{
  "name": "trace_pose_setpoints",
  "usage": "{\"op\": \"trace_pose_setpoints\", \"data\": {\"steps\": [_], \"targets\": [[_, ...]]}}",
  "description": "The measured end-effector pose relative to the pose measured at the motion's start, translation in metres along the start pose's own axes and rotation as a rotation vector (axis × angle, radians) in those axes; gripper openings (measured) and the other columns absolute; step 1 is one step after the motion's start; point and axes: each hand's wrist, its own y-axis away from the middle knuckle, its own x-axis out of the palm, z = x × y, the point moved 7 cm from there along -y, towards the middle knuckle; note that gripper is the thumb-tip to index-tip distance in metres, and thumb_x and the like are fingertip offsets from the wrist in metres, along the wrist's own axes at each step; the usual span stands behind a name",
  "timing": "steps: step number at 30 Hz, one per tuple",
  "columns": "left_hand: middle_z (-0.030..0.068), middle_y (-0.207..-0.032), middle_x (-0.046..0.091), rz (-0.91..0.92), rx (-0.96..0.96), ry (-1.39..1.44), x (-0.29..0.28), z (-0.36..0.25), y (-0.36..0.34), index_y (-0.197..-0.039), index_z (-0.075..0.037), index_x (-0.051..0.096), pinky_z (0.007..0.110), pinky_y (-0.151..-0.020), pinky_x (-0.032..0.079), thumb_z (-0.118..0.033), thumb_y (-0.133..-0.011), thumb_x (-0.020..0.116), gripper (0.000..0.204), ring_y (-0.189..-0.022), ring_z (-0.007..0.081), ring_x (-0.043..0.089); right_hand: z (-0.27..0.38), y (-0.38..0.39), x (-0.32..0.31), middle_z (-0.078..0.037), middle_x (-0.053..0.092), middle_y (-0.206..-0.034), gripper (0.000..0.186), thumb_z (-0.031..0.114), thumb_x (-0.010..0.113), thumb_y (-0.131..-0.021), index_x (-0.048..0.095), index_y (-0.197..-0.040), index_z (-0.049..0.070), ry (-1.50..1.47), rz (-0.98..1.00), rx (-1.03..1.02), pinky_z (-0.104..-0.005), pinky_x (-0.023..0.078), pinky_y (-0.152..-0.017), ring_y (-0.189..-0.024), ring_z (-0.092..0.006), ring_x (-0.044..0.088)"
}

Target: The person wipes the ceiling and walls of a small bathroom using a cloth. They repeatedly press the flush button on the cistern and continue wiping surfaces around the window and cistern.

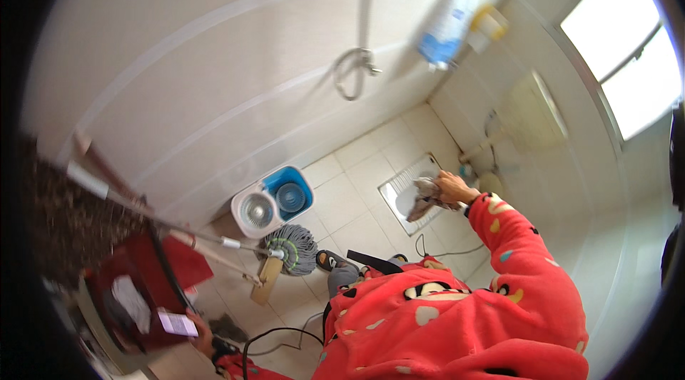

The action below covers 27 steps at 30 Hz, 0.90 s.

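My right hand (457, 189), in a red patterned sleeve, reaches out over the white squat toilet (427, 166) in the floor. Its fingers are closed on a crumpled greyish-brown cloth (425, 201), which hangs above the toilet and covers part of it. Low on the left, my left hand (205, 338) grips a phone (178, 323) with a lit screen, close to a red container (151, 266). Most of the left forearm is cut off by the lower edge.
A grey string mop (292, 250) lies beside a blue-and-white spin bucket (250, 198) along the wall. Dark cables (285, 330) run across the tiled floor near my feet. A cistern (531, 114) hangs on the right wall, and a coiled hose (344, 73) on the far wall.
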Motion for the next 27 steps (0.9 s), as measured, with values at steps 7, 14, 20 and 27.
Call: {"op": "trace_pose_setpoints", "data": {"steps": [7,14,20,27], "targets": [[0.0211,-0.126,0.056,-0.152,0.353,-0.250,-0.015,0.027,-0.039,-0.125,0.005,0.053,0.056,-0.098,0.041,-0.064,-0.091,0.030,0.080,-0.121,0.0389,0.048,-0.060,0.106,0.068,-0.012,0.053,-0.113,0.045,0.017,0.065,-0.069,0.065,-0.114,0.018,-0.207,0.024,0.168,-0.0460,0.049,-0.085,-0.108,-0.0328,0.054],[0.0169,-0.133,0.054,-0.154,0.121,-0.815,-0.103,0.164,-0.165,-0.138,0.003,0.042,0.041,-0.100,0.043,-0.031,-0.094,0.051,0.055,-0.115,0.0287,0.054,-0.161,0.262,0.180,-0.017,0.054,-0.111,0.042,0.019,0.066,-0.069,0.066,-0.110,0.013,-0.373,0.100,0.501,-0.0452,0.050,-0.086,-0.106,-0.0347,0.055],[0.0185,-0.114,0.062,-0.203,-0.251,-1.034,-0.231,0.357,-0.259,-0.121,0.006,0.054,0.040,-0.091,0.048,-0.035,-0.098,0.048,0.047,-0.103,0.0299,0.058,-0.244,0.393,0.216,-0.021,0.055,-0.108,0.048,0.023,0.072,-0.069,0.064,-0.114,0.012,-0.549,-0.034,0.718,-0.0456,0.048,-0.090,-0.103,-0.0391,0.056],[0.0150,-0.112,0.062,-0.268,-0.424,-1.358,-0.317,0.532,-0.296,-0.121,0.005,0.053,0.034,-0.086,0.051,-0.031,-0.098,0.052,0.043,-0.103,0.0258,0.059,-0.335,0.474,0.195,-0.020,0.056,-0.105,0.041,0.019,0.071,-0.070,0.065,-0.109,0.008,-0.651,-0.351,0.941,-0.0431,0.046,-0.092,-0.104,-0.0377,0.054]]}}
